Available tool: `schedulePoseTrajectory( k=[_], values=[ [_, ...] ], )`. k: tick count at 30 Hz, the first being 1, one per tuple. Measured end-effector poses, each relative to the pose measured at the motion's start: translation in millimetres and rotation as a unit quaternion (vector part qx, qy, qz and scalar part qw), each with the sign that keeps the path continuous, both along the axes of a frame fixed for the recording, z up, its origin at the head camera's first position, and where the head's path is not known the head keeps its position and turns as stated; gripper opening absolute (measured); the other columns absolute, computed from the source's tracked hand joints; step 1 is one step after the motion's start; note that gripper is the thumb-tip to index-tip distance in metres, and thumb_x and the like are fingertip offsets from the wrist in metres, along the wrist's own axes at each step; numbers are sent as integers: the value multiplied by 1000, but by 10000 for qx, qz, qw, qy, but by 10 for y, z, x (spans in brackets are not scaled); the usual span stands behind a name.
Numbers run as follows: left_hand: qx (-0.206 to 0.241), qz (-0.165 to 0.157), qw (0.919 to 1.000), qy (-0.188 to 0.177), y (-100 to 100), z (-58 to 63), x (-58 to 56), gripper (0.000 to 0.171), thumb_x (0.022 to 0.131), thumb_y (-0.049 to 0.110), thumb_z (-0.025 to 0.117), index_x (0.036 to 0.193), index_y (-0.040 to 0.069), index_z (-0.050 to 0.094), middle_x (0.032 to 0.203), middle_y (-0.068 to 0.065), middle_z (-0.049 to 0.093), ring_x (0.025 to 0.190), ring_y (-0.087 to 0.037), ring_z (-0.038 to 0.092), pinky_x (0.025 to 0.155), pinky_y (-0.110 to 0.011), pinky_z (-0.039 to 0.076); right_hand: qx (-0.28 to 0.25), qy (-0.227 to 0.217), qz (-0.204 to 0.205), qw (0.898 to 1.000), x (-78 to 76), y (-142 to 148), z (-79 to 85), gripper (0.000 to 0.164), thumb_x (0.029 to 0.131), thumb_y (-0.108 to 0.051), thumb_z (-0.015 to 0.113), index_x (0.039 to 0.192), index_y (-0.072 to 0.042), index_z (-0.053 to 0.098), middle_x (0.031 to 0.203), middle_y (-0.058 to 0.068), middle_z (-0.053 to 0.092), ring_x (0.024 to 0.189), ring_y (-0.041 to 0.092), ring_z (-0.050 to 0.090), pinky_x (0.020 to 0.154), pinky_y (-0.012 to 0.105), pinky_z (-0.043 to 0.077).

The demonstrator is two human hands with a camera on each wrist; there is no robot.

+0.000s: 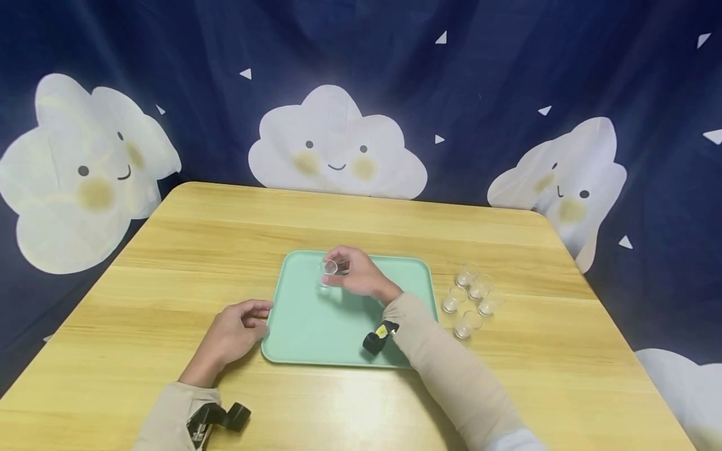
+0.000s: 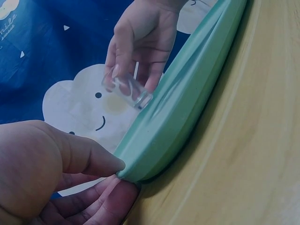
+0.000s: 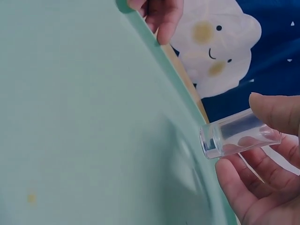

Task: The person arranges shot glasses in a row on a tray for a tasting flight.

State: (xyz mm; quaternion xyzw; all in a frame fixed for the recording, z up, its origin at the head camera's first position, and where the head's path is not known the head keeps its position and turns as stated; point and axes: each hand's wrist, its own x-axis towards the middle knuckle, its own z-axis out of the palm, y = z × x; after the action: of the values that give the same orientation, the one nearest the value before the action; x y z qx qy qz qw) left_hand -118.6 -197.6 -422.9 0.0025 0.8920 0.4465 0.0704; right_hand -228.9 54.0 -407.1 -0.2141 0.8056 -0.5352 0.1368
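Note:
A small clear shot glass [image 1: 328, 269] is held between the thumb and fingers of my right hand [image 1: 360, 273], over the far left part of a pale green tray [image 1: 316, 338]. The right wrist view shows the glass [image 3: 239, 136] with its thick base toward the tray; whether the base touches it, I cannot tell. At the tray's left edge, my left hand [image 1: 237, 329] pinches the rim. In the left wrist view the thumb of that hand [image 2: 89, 159] lies on the rim, with the fingers partly hidden at its outer side.
Several more clear shot glasses [image 1: 468, 324] stand in a loose group on the wooden table [image 1: 225, 225], just right of the tray. A dark blue curtain [image 1: 361, 50] with white clouds hangs behind the table's far edge. A black wrist camera [image 1: 375, 341] sits above the tray.

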Motion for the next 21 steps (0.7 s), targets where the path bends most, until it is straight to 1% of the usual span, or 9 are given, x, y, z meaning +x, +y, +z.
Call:
schedulePoseTrajectory(
  k=[7,15,21],
  values=[
    [28,20,10000,3,3,-12,0,40,84,3,63,124,1,62,110,-9,66,94,-20,62,80,-35,49,-88,-63,110,9999,21,-180,-4,34,83,-7,74,114,-2,62,104,12,63,94,20,61,88,30,48],
    [16,39,10000,-8,1,-21,1,40,84,4,64,125,2,62,111,-9,66,94,-21,62,80,-36,49,49,7,252,9997,41,-406,-20,34,82,-9,76,113,-4,63,97,3,64,91,15,61,87,27,48],
    [13,30,10000,-17,-1,-12,-7,41,84,4,65,125,2,62,111,-9,66,94,-20,62,81,-36,49,344,165,416,9984,48,-522,-50,36,81,-13,78,113,-6,63,95,-1,64,91,12,61,86,25,47]
  ],
)
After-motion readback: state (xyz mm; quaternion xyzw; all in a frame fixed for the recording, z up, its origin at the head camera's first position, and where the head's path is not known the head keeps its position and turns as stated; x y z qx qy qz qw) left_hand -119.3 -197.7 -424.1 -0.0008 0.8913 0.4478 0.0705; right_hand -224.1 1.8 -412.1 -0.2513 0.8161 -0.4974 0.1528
